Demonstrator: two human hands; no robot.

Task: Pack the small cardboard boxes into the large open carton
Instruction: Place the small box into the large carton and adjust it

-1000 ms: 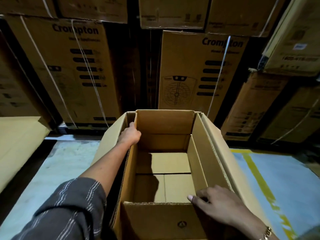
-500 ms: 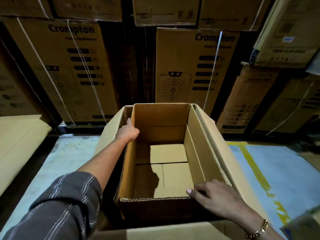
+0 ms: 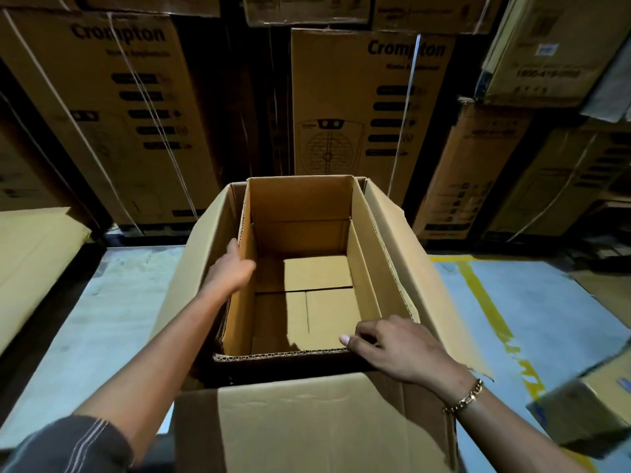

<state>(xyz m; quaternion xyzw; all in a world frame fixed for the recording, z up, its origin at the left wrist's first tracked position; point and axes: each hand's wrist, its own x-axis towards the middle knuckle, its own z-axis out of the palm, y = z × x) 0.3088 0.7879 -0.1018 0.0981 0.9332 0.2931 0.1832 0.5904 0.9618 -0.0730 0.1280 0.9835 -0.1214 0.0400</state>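
The large carton (image 3: 367, 268) stands open on the pale floor (image 3: 102, 319), its flaps folded outward; the near flap (image 3: 307, 421) hangs toward the person and the right flap (image 3: 409, 261) leans away. At the bottom lie small cardboard boxes (image 3: 317, 273) packed flush against each other: one across the far end, two side by side nearer. The left hand (image 3: 232, 268) grips the rim of the left wall, thumb inside, fingers tucked behind the edge; the right hand (image 3: 399, 349) curls over the near right corner, thumb tip resting on the rim. The hands are well apart, each clamped on the carton. A chain bracelet (image 3: 464, 399) circles the right wrist; a striped sleeve (image 3: 68, 445) covers the left upper arm. Behind stand tall strapped cartons (image 3: 372, 107) printed "Crompton"; a yellow line (image 3: 485, 302) crosses the floor at right, and a blurred box (image 3: 587, 411) sits at the lower right edge.
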